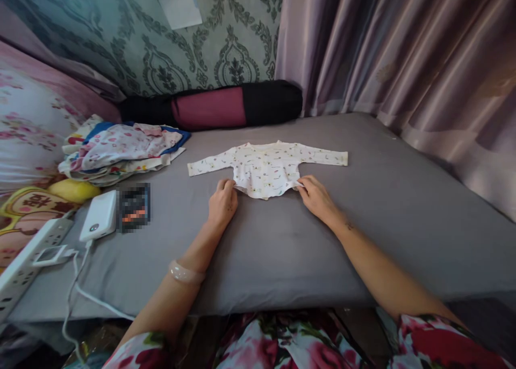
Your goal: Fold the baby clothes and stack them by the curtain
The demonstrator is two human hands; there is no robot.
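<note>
A small white baby shirt [266, 167] with a coloured print lies flat on the grey bed sheet [363, 218], sleeves spread out to both sides. My left hand [222, 201] pinches the shirt's lower left hem corner, fingers curled. My right hand [317, 196] pinches the lower right hem corner in the same way. Both arms reach forward over the bed's front edge. A pale bangle sits on my left forearm.
A pile of folded baby clothes [121, 148] lies at the left. A black and maroon bolster [217, 106] rests against the wall. A white power bank [99, 215], a power strip [28, 256] with cables and a yellow object [72, 189] sit at the left edge. Curtains [423, 68] hang on the right.
</note>
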